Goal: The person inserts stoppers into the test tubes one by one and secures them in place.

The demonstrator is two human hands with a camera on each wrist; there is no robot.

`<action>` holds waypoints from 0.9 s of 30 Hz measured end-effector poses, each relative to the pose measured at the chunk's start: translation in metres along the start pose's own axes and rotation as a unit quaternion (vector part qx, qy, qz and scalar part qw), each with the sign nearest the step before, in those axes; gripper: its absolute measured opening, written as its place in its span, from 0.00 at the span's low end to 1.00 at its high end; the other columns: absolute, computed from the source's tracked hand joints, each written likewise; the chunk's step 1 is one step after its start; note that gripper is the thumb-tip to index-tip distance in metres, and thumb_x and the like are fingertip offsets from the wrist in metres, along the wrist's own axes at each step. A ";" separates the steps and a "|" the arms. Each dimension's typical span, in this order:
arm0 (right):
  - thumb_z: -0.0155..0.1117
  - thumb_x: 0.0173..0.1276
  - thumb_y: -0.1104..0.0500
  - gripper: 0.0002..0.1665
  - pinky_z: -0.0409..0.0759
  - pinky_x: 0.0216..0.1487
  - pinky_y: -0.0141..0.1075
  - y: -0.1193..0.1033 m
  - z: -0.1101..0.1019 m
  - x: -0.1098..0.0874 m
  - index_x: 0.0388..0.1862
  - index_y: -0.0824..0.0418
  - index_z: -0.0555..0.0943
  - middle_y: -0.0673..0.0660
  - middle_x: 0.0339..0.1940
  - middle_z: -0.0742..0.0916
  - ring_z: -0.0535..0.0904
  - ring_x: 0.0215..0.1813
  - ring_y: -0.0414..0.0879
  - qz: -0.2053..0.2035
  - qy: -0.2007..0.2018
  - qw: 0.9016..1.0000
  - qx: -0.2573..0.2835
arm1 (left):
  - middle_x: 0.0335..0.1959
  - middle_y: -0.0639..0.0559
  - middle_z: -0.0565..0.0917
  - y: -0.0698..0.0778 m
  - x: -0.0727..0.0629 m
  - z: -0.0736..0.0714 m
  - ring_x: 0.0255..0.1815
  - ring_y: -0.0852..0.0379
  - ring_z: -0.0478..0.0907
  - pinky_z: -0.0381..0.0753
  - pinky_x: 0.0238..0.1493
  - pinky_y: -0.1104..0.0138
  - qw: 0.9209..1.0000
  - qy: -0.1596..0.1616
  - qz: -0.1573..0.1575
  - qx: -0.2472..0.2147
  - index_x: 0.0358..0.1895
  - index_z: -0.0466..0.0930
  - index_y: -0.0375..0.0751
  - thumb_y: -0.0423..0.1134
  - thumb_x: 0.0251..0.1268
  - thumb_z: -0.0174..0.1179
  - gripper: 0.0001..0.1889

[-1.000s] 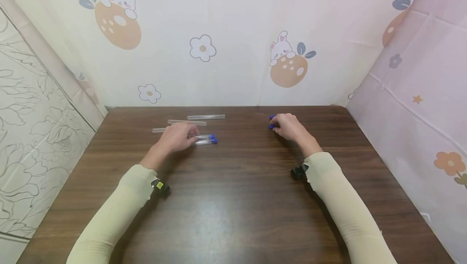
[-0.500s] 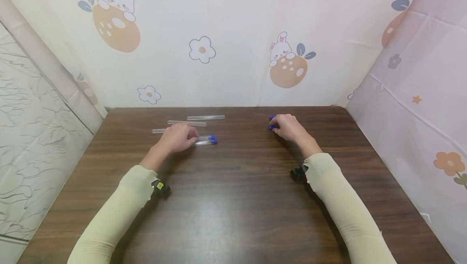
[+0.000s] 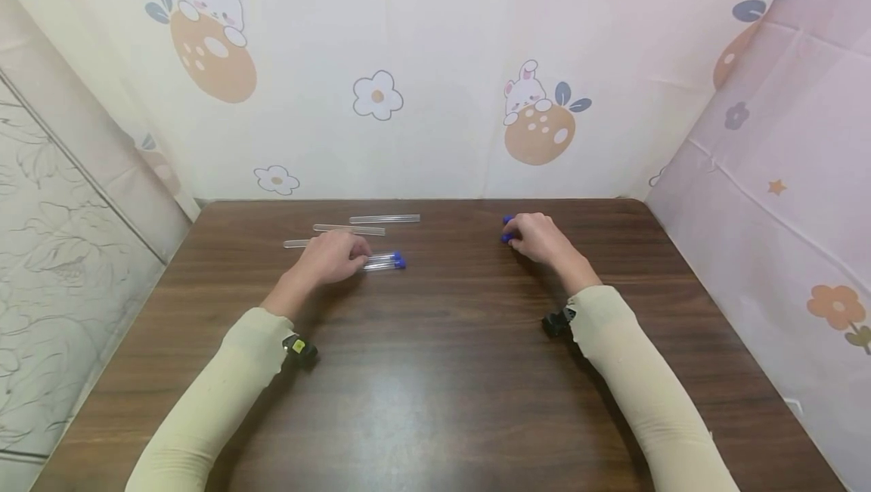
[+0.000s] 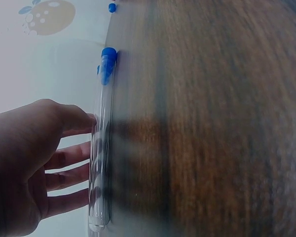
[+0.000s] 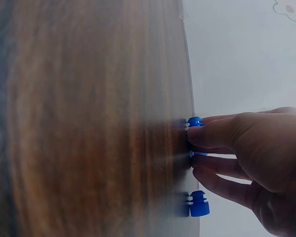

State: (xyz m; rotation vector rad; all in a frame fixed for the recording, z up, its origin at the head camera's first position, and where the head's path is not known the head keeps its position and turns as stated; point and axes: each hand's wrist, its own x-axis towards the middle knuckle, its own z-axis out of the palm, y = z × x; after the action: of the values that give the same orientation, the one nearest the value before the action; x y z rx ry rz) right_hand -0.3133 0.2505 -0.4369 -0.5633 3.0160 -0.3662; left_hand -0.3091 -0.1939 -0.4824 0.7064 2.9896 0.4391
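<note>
My left hand [image 3: 332,256] lies over a group of clear test tubes, its fingers reaching down behind a test tube with a blue stopper [image 4: 101,143]. A second stoppered test tube [image 3: 382,256] lies close alongside. Uncapped test tubes [image 3: 350,230] spread behind and left of that hand, one partly covered by it. At the far right, my right hand [image 3: 537,236] rests over loose blue stoppers [image 5: 199,204], fingertips down by the tabletop. Its thumb is right against another stopper [image 5: 195,120]; more blue shows between the fingers. Neither hand visibly lifts anything.
A brown wood-grain table [image 3: 435,371] carries everything. Another uncapped test tube [image 3: 401,218] lies near its back edge. A printed cloth curtain [image 3: 442,38] hangs directly behind, and further cloth closes in the right side. Small dark cameras sit at both wrists.
Both hands, the test tubes and the stoppers stay in place. Only the head view shifts slightly.
</note>
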 end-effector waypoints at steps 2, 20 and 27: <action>0.69 0.80 0.67 0.16 0.83 0.75 0.64 0.000 0.000 0.000 0.61 0.69 0.91 0.70 0.64 0.92 0.87 0.72 0.69 0.001 0.000 1.000 0.001 | 0.52 0.46 0.94 0.014 -0.007 -0.013 0.56 0.42 0.89 0.88 0.51 0.44 1.000 -0.014 -0.005 0.003 0.56 0.95 0.52 0.48 0.80 0.65 0.13; 0.70 0.78 0.66 0.13 0.86 0.68 0.62 0.004 -0.012 -0.002 0.58 0.67 0.92 0.68 0.59 0.94 0.90 0.62 0.65 -0.006 0.031 0.999 0.017 | 0.57 0.43 0.95 0.040 -0.020 -0.047 0.62 0.40 0.91 0.90 0.58 0.39 1.000 0.000 -0.016 0.015 0.60 0.92 0.48 0.43 0.82 0.62 0.14; 0.70 0.77 0.66 0.13 0.85 0.67 0.63 0.001 -0.023 -0.002 0.57 0.67 0.91 0.68 0.55 0.95 0.92 0.58 0.63 -0.022 0.048 0.999 0.012 | 0.56 0.42 0.94 0.039 -0.020 -0.058 0.58 0.40 0.90 0.90 0.54 0.41 1.000 0.000 -0.025 0.019 0.61 0.92 0.48 0.43 0.81 0.61 0.15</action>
State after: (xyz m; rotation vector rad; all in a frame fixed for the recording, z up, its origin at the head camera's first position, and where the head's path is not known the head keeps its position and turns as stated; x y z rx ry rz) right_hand -0.3139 0.2574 -0.4147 -0.6285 3.0901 -0.4448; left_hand -0.2798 -0.1846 -0.4165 0.6341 3.0158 0.3808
